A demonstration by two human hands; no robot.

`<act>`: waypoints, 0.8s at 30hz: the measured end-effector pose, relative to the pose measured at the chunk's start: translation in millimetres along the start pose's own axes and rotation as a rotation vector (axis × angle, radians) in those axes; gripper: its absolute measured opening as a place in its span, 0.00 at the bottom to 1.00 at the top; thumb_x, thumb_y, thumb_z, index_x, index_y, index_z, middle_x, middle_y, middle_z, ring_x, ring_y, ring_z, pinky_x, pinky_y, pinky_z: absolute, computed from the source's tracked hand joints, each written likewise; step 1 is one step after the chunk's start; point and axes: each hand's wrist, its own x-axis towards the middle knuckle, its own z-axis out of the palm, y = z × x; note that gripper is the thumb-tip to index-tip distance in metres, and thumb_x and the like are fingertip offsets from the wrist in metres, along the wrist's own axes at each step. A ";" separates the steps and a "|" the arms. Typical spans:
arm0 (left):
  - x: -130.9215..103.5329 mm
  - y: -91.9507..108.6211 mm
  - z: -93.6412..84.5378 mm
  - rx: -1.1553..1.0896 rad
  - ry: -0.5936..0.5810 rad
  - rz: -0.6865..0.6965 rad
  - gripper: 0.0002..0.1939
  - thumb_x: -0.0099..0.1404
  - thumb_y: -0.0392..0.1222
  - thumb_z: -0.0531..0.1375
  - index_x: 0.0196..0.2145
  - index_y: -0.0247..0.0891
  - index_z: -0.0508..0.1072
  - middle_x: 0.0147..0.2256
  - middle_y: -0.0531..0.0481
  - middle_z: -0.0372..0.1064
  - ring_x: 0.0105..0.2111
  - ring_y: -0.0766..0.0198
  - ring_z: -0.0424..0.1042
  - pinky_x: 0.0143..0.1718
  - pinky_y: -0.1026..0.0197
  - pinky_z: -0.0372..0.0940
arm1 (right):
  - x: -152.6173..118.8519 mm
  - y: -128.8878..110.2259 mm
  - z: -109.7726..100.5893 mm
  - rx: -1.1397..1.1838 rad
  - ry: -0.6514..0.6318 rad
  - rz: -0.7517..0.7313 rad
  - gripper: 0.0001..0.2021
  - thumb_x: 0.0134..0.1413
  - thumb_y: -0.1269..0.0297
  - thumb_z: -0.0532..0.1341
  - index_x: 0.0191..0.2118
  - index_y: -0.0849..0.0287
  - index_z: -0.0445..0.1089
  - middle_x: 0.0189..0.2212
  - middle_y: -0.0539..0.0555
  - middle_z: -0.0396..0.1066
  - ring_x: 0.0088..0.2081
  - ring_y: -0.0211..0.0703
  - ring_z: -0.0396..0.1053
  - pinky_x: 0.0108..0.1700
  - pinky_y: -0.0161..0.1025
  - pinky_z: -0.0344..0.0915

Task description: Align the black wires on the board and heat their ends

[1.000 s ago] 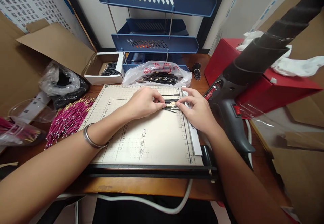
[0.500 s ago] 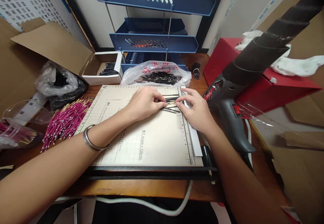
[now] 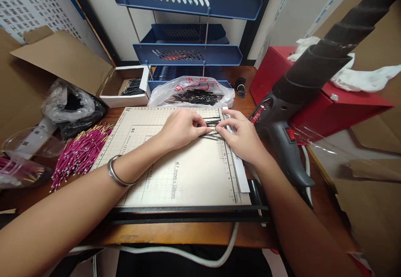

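Observation:
Several thin black cords (image 3: 213,122), some showing gold tips, lie on the cream gridded board of a paper trimmer (image 3: 194,181). My left hand (image 3: 184,129) rests over the board, thumb and forefinger pinched on a black cord with a gold part. Right beside it, my right hand (image 3: 240,137) pinches the other end of that cord near the trimmer's white edge strip (image 3: 240,172). A few loose cords lie flat just below and above the fingertips. The fingers partly hide the held cord.
Behind the board are a plastic bag of black cords (image 3: 159,97), a white box (image 3: 123,100) and a blue rack (image 3: 188,54). Magenta cords (image 3: 82,153) lie at left. A heat gun (image 3: 288,105) stands at right before a red box (image 3: 354,105).
The view has shifted slightly. My left fingertips have moved a little to the right, closer to my right fingertips; both hands keep their pinch.

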 end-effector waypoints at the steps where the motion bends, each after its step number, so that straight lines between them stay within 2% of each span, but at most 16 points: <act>1: 0.4 -0.1 0.4 0.000 0.007 0.002 0.08 0.64 0.48 0.74 0.31 0.41 0.87 0.28 0.49 0.79 0.30 0.60 0.71 0.34 0.57 0.59 | 0.1 0.3 -0.1 0.005 0.002 -0.001 0.05 0.59 0.63 0.68 0.34 0.54 0.82 0.64 0.59 0.74 0.66 0.61 0.72 0.70 0.63 0.66; 9: 1.0 1.6 2.5 0.068 0.034 0.044 0.12 0.64 0.50 0.75 0.29 0.41 0.85 0.26 0.50 0.76 0.30 0.59 0.70 0.35 0.56 0.58 | 0.8 -0.9 -1.6 0.022 -0.032 0.031 0.03 0.57 0.62 0.70 0.34 0.53 0.83 0.65 0.58 0.72 0.67 0.61 0.71 0.70 0.62 0.66; 18: -6.0 -5.0 2.8 0.082 0.087 0.182 0.06 0.68 0.44 0.71 0.41 0.43 0.88 0.42 0.46 0.73 0.43 0.55 0.72 0.46 0.52 0.62 | -0.1 -0.3 -1.1 0.018 0.055 -0.073 0.07 0.62 0.60 0.66 0.36 0.55 0.82 0.63 0.60 0.74 0.62 0.59 0.75 0.64 0.59 0.71; 24: -5.5 -6.0 2.1 0.085 0.056 0.217 0.06 0.69 0.43 0.69 0.39 0.42 0.88 0.39 0.47 0.72 0.42 0.55 0.71 0.48 0.51 0.62 | -0.5 0.5 -1.5 -0.011 0.041 -0.091 0.06 0.60 0.61 0.67 0.36 0.54 0.83 0.63 0.59 0.74 0.64 0.60 0.73 0.66 0.60 0.70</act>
